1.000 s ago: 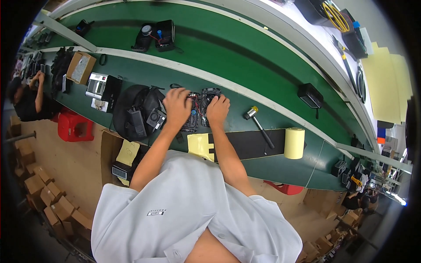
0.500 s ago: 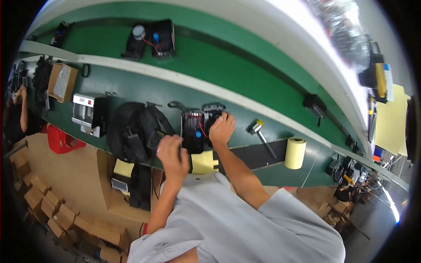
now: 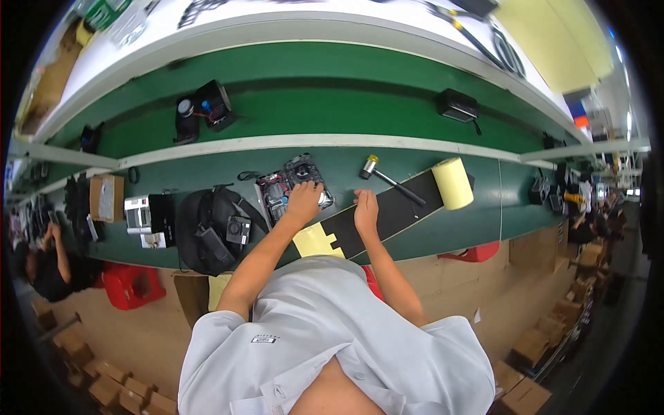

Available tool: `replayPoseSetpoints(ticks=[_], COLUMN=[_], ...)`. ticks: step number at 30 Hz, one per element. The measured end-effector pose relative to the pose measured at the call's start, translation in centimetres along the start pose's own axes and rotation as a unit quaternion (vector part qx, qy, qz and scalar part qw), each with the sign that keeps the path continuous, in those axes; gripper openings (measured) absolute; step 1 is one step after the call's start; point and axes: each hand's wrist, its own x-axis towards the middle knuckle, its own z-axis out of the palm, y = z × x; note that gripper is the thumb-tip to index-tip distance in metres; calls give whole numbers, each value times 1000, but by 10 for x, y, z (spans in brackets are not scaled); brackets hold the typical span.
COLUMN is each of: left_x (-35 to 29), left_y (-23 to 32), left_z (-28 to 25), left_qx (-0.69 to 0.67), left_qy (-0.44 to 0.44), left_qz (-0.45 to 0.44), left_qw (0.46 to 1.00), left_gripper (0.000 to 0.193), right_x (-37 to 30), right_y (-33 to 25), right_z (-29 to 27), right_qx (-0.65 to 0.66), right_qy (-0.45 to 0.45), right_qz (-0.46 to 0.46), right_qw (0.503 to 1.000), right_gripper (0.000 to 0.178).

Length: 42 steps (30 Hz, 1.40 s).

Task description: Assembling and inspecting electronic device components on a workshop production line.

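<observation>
Green and long, the worktop (image 3: pixel 443 225) runs beneath a raised green shelf (image 3: pixel 332 111) with a pale edge, as the head view shows. At the far left, a co-worker in dark clothing (image 3: pixel 62 273) sits near a red plastic stool (image 3: pixel 135 287). An open brown cardboard box (image 3: pixel 104 197) and a silver-fronted black machine (image 3: pixel 137 216) stand along that side. Nearer lies a bulky black fabric bag (image 3: pixel 190 225), with a small black box-shaped unit (image 3: pixel 238 229) on it. Across the right side stretches a flat black strip (image 3: pixel 404 213); its notched pale-yellow end sheet (image 3: pixel 315 241) lies close to the person's body, and a pale-yellow roll (image 3: pixel 453 184) stands at its far end. A yellow-headed hammer (image 3: pixel 394 181) lies with its dark handle over the strip.

Between bag and hammer, an open black casing (image 3: pixel 289 174) rests on the worktop, its two halves side by side, with red and blue parts inside the left half. The left hand (image 3: pixel 304 204) covers the lower right of it, fingers bent; their grip cannot be told. The right hand (image 3: pixel 366 213) is apart from the casing, fingers drawn together; whether they hold anything small is unclear.
</observation>
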Motion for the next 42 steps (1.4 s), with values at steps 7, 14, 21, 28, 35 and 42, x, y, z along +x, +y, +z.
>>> replayPoseSetpoints(ticks=[7,14,21,28,35,42], left_x=[4,-8,-26,-77,-90,-85], left_y=[-8,-9,-7,-69,-47,-29], left_z=[-13,-44,-50,-24,0,-18], left_qx=[-29,-184,-345,-180,-503,-270], left_qy=[-22,52,24,269,210,332], left_qz=[20,2,-38,-491,-431,-333], left_qw=[999,982,937,809,719,840], left_gripper=[57,59,55,55,66,63], right_x=[-24,11,34,25,6,-8], right_y=[27,12,-18,-21,-69,-97], right_z=[-3,27,58,64,57,59], right_qx=[104,321,513,508,509,368], right_qy=[-9,-185,-419,-355,-312,-358], right_qz=[110,257,367,375,295,164], right_qw=[988,892,653,690,746,842], right_gripper=[33,42,50,38,41,69])
